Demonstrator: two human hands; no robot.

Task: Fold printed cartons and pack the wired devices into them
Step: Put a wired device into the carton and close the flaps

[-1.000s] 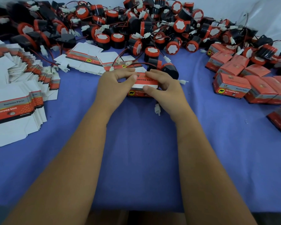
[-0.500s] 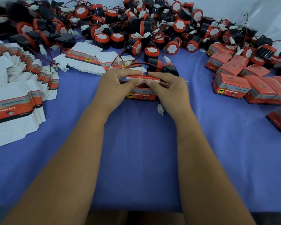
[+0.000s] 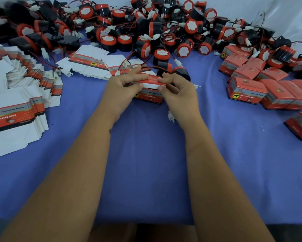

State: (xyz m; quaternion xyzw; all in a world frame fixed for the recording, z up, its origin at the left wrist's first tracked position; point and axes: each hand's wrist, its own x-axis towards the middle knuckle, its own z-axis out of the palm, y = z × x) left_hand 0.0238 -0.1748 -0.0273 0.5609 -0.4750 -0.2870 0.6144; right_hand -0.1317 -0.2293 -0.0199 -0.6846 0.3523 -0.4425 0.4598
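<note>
Main risk: top flap of carton buckling or tearing if pressed down before the tuck edge lines up with the slot. Thin card, both thumbs on one strip, so uneven push would crease it.

Second risk: wire pinch. Red-black lead arcs just beyond the flap, close behind the fingertips; white connector lies loose on the surface just below the right wrist. Cannot tell whether either belongs to the device going into this carton. If so, closing now would trap the wire in the seam or leave the plug hanging out.

Third: carton sliding on the cloth. Nothing braces it but the two hands, so a hard push toward the far side could shove it into the black device sitting just behind.

Left hand: narrow pinch, thumb and forefinger closed on the left end of the flap. Right hand: same, curled fingers pinching the right end, thumb underneath the flap edge.

Carton sits directly between the two hands, touching both, printed front face toward the wrists, resting on the surface. Flap raised, not yet tucked. Contents hidden by flap and fingers.

Finished cartons well off to the right of the right hand; flat blanks well off to the left of the left hand; device heap beyond the fingertips.
</note>
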